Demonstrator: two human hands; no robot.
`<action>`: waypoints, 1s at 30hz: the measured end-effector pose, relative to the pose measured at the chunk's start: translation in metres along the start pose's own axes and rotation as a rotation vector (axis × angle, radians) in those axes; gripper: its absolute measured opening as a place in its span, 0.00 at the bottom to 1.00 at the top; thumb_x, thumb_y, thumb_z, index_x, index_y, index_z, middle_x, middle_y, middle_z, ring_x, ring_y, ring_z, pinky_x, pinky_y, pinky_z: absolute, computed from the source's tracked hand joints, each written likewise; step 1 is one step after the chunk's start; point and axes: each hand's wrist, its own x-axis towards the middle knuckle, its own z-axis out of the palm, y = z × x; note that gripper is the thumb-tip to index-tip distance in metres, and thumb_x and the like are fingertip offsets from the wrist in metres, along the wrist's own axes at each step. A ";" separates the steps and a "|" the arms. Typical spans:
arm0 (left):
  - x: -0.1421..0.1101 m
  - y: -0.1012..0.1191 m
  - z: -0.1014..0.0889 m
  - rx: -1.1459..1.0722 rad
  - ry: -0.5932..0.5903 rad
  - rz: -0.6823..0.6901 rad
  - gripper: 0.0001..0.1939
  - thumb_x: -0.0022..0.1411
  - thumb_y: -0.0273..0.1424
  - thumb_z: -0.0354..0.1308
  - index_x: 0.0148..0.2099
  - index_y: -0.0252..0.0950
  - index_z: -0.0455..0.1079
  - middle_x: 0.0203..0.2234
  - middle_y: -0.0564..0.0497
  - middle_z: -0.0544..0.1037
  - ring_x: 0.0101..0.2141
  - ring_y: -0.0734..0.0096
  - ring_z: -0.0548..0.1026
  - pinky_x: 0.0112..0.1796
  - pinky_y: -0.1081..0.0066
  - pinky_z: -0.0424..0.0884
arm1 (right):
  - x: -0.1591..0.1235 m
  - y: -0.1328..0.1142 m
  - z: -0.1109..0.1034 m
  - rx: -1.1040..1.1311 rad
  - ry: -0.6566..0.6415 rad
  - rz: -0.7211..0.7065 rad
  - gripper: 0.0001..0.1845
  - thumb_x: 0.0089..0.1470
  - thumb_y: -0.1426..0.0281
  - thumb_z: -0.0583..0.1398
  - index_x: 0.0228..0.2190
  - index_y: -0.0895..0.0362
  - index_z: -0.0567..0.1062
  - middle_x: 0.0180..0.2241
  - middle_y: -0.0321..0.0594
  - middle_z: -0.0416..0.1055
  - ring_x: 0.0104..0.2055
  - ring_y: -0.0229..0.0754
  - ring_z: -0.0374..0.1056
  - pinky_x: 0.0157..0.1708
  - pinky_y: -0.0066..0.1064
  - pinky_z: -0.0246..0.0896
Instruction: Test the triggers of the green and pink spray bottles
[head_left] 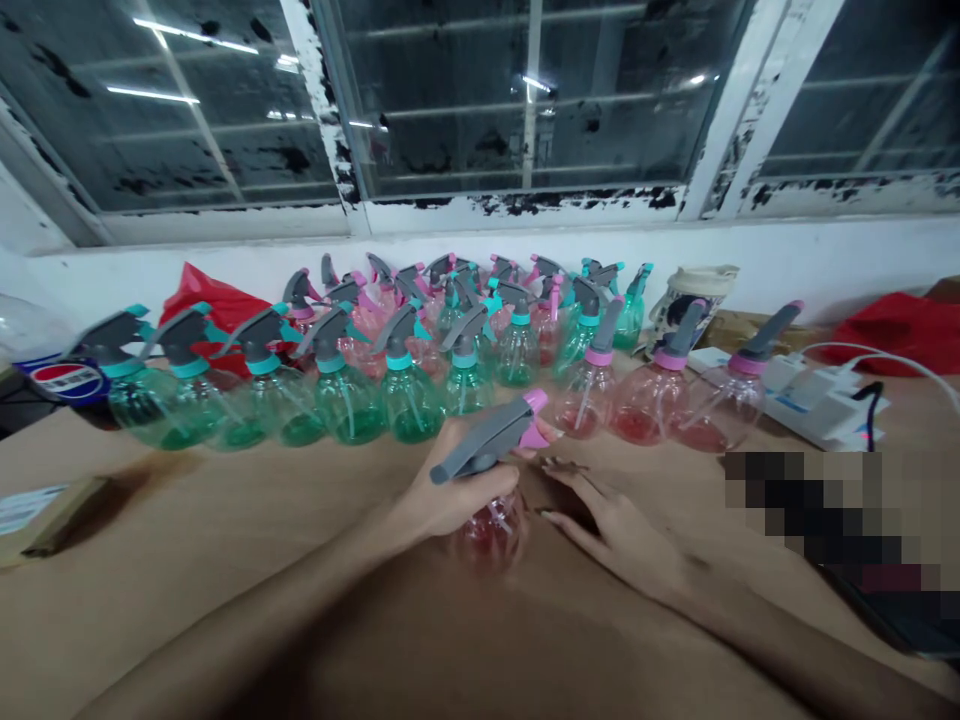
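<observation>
Dark window panes (525,100) in a white frame (517,210) flaking black paint, and below them a tan table (150,600) packed with spray bottles! Front and centre, the left hand (450,490) is wrapped firmly round a pink-tinted spray bottle (491,540), closed about the shoulder just under the grey trigger head (487,438) with its pink trigger. That's a sound hold: a palm round the shoulder like that gives the head a steady base. The right hand (611,530) is apart from it, open, fingers spread low on the table just beside the bottle, gripping nothing. Behind them, ranks of bottles! Green ones (352,405) on the left wear teal collars, with what looks like a shallow pool of green liquid in each base. Pink ones (637,415) on the right show a reddish pool. More crowd back against the wall, near a red plastic bag (214,310), and a white power strip (817,405) sits off to the right.
</observation>
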 end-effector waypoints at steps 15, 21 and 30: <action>0.007 0.009 -0.002 0.065 -0.031 0.042 0.04 0.44 0.27 0.48 0.22 0.40 0.62 0.22 0.54 0.66 0.22 0.72 0.62 0.24 0.70 0.64 | -0.002 -0.008 0.001 -0.029 -0.019 0.020 0.25 0.57 0.64 0.51 0.55 0.54 0.57 0.56 0.45 0.58 0.59 0.48 0.51 0.55 0.48 0.52; 0.007 0.012 -0.005 0.016 -0.108 0.068 0.11 0.46 0.23 0.48 0.33 0.39 0.66 0.21 0.57 0.64 0.22 0.74 0.62 0.23 0.74 0.63 | -0.004 -0.005 0.002 -0.034 0.001 0.038 0.26 0.56 0.64 0.52 0.56 0.55 0.56 0.56 0.45 0.59 0.59 0.47 0.52 0.55 0.45 0.52; 0.007 0.008 -0.002 -0.002 -0.053 0.072 0.07 0.44 0.24 0.48 0.29 0.39 0.63 0.23 0.57 0.65 0.21 0.76 0.62 0.23 0.75 0.62 | -0.006 -0.004 0.002 -0.058 -0.011 0.039 0.26 0.57 0.63 0.51 0.56 0.56 0.56 0.56 0.45 0.58 0.59 0.46 0.51 0.56 0.44 0.51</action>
